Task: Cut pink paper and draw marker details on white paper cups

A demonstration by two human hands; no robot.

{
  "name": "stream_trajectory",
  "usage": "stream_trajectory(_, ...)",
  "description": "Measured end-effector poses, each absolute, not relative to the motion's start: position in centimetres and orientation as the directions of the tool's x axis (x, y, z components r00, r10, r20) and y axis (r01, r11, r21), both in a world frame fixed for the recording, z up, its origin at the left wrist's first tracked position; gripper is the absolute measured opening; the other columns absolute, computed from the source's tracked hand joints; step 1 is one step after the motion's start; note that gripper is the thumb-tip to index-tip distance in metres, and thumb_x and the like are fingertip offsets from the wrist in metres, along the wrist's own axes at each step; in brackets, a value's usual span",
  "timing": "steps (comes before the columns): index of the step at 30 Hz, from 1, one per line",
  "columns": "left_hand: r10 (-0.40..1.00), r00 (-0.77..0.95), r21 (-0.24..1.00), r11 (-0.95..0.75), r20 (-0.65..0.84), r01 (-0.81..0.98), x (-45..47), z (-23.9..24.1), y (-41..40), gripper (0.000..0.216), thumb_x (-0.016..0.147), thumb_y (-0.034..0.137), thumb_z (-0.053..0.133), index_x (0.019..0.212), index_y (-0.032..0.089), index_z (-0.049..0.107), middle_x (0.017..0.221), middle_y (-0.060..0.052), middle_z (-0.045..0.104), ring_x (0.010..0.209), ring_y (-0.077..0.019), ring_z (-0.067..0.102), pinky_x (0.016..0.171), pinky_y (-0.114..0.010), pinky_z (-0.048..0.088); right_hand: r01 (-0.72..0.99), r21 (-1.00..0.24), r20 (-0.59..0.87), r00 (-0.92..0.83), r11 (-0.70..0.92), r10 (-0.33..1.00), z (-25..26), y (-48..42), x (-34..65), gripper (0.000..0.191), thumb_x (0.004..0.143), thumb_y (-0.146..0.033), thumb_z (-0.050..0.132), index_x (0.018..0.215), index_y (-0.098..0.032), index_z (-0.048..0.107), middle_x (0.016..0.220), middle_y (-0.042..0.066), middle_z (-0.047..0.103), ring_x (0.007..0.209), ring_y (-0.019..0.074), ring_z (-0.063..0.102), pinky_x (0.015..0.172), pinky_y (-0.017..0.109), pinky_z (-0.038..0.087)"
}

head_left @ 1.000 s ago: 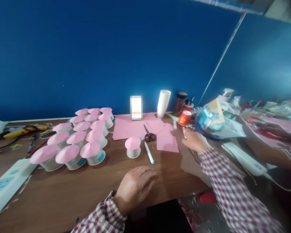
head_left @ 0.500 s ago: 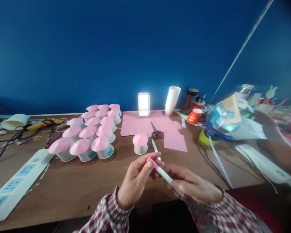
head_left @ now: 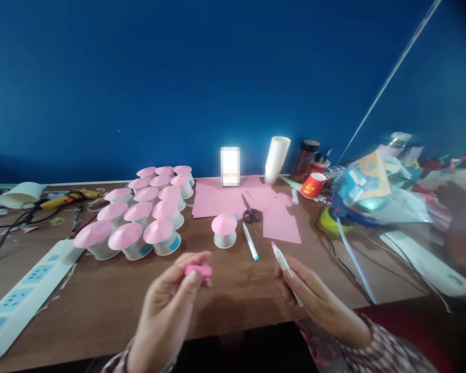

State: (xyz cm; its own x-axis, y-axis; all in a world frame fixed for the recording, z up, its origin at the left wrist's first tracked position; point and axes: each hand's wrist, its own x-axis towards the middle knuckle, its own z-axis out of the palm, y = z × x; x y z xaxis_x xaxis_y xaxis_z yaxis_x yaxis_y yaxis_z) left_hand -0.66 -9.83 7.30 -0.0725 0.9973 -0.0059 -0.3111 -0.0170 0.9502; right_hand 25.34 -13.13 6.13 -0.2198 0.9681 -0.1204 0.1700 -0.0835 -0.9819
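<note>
My left hand pinches a small pink pen cap between thumb and fingers, low over the wooden table. My right hand grips a white marker with its bare tip pointing up and left. The two hands are apart. Just beyond them stand a single white cup with a pink paper cone lid and a blue-tipped pen. Black scissors lie on pink paper sheets.
Several pink-lidded cups cluster at the left. A white power strip lies at the front left, another at the right. A stack of white cups, a red cup and a cluttered pile stand behind. Another person's arm shows at the far right.
My right hand brought a marker from the right to the middle. My left hand rose, took hold of the pink cap and pulled it off to the left.
</note>
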Motion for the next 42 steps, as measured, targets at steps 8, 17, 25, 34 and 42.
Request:
stream_trajectory(8,0.882,0.34,0.778,0.455,-0.327,-0.432,5.8,4.2,-10.1,0.039,0.064,0.037,0.088,0.08,0.014,0.06,0.078,-0.004,0.071,0.069,-0.0103,0.063,0.068,-0.022,0.051,0.206,-0.978,-0.004,-0.169,0.031,0.986,5.2,-11.8,23.2,0.038,0.083,-0.058,0.066,0.09,-0.023,0.055,0.067,-0.005,0.046,0.058,0.0113,0.043,0.054,0.023,0.042)
stream_trajectory(17,0.849,0.438,0.843,0.448,-0.297,-0.298,6.4,3.3,-10.3,0.044,0.066,0.048,0.083,0.085,0.014,0.063,0.077,-0.003,0.067,0.061,-0.0084,0.056,0.057,-0.021,0.045,0.328,-0.923,0.155,-0.165,0.203,0.974,5.2,-12.1,23.6,0.02,0.086,-0.041,0.067,0.087,-0.02,0.066,0.077,0.002,0.065,0.068,0.0139,0.059,0.063,0.024,0.05)
stream_trajectory(25,0.973,-0.008,0.85,-0.197,0.229,0.488,0.6,2.4,-4.3,0.041,0.075,0.042,0.072,0.105,0.017,0.06,0.1,-0.009,0.069,0.081,-0.0196,0.065,0.074,-0.036,0.055,0.605,-0.778,0.164,-0.066,0.17,0.984,4.0,-3.8,26.9,0.018,0.089,-0.036,0.062,0.094,-0.018,0.061,0.092,0.008,0.075,0.087,0.0225,0.07,0.075,0.03,0.052)
stream_trajectory(34,0.944,0.236,0.742,-0.326,0.229,0.585,0.1,1.6,0.3,0.066,0.07,0.036,0.077,0.128,0.014,0.054,0.124,-0.016,0.067,0.111,-0.0313,0.065,0.098,-0.049,0.05,0.793,-0.56,0.223,-0.134,0.24,0.966,0.9,0.5,25.8,0.026,0.094,-0.028,0.055,0.118,-0.022,0.064,0.105,0.006,0.073,0.098,0.0204,0.069,0.084,0.029,0.05)
stream_trajectory(42,0.952,0.237,0.86,-0.28,0.192,0.426,1.3,1.2,2.4,0.056,0.067,0.031,0.08,0.118,0.014,0.064,0.116,-0.014,0.071,0.106,-0.0313,0.065,0.095,-0.046,0.049,0.746,-0.6,0.425,-0.006,0.287,0.905,1.5,-0.2,25.7,0.029,0.092,-0.046,0.055,0.09,-0.018,0.063,0.079,0.006,0.068,0.071,0.0208,0.065,0.068,0.031,0.05)
